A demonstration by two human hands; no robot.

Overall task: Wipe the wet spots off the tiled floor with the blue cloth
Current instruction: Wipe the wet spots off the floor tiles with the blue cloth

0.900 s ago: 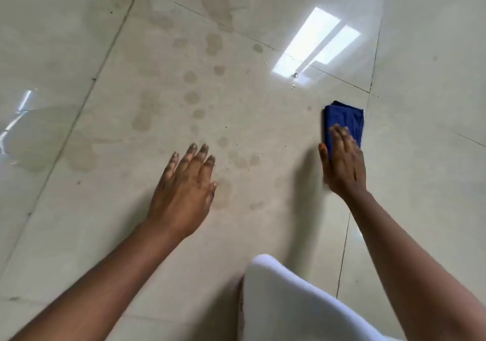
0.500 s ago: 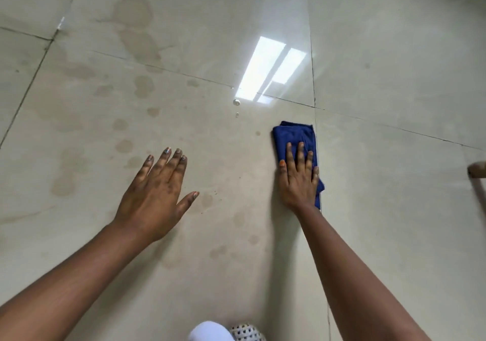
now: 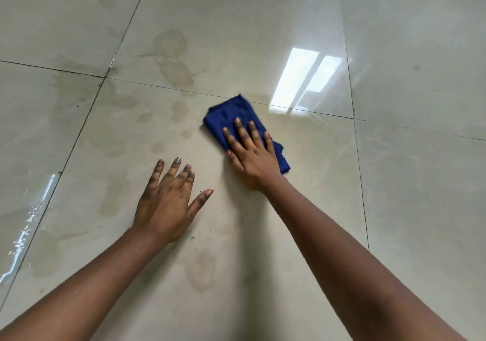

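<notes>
A folded blue cloth [image 3: 231, 115] lies flat on the glossy beige tiled floor [image 3: 394, 183]. My right hand [image 3: 251, 154] presses down on it, fingers spread over its near half. My left hand [image 3: 168, 198] rests flat on the tile to the left, fingers apart, holding nothing. Several wet spots mark the floor: small round ones [image 3: 178, 109] just left of the cloth, larger patches [image 3: 171, 48] beyond it, and one [image 3: 201, 269] between my forearms.
Dark grout lines [image 3: 352, 104] cross the floor. A bright window reflection [image 3: 305, 80] lies right of the cloth. A wet, glinting strip [image 3: 29, 217] runs along the left tile. Small dark specks [image 3: 207, 238] dot the tile near my left wrist.
My right hand has slid the cloth leftwards, off the grout line and close to the small spots. My left hand stays planted. The white object near my body has dropped out of view.
</notes>
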